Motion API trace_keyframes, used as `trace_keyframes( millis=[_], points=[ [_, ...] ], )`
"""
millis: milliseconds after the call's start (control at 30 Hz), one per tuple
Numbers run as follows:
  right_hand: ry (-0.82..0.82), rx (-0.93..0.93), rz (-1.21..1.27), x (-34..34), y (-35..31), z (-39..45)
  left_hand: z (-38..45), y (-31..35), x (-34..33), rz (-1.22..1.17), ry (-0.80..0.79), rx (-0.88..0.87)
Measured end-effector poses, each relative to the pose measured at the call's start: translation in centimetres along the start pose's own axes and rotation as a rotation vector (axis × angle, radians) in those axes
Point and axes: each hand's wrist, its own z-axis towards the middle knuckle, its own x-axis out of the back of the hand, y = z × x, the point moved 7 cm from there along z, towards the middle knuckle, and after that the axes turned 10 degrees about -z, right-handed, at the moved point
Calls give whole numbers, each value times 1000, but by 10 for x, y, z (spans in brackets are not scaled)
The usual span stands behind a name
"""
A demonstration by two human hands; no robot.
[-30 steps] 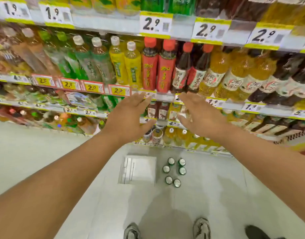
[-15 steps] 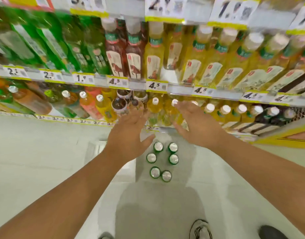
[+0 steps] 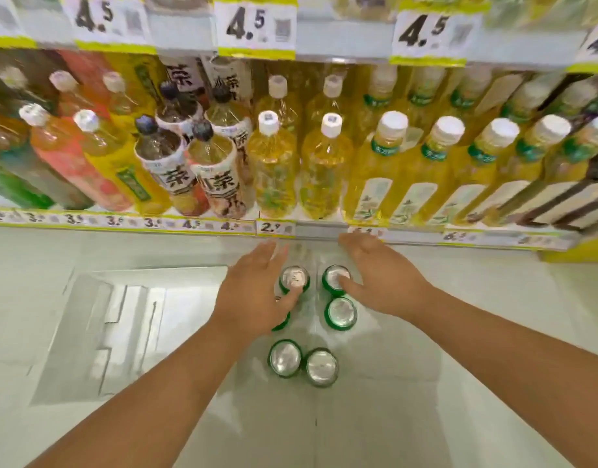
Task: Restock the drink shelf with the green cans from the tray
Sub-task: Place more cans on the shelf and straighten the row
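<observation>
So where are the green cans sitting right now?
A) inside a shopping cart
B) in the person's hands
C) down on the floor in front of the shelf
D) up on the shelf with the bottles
C: the green cans stand on the pale floor below the shelf, and the left hand and right hand reach open above them, holding none.

Both hands reach down with fingers spread over green cans standing upright on the pale floor. The left hand covers one can (mostly hidden); the right hand touches another's top. Bottled tea fills the shelf beyond the fingertips.
</observation>
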Motion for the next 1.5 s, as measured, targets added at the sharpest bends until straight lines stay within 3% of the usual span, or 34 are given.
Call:
trace_keyframes(
  millis=[100, 367, 567, 800, 1167, 1500],
  points=[
    [-10, 30, 0, -36, 2, 6, 11, -18, -35, 30, -63, 74],
    [-57, -37, 122, -96, 9, 23, 20, -38, -86, 6, -91, 69],
    [-90, -224, 362, -125, 12, 36, 35, -41, -102, -81, -108, 139],
    [-139, -482, 580, -144, 19, 46, 38, -47, -109, -308, -97, 353],
    [126, -274, 627, -76, 3, 46, 49, -39, -67, -552, 26, 232],
    [186, -229, 741, 52, -23, 16, 17, -5, 79, -699, 160, 196]
  ],
)
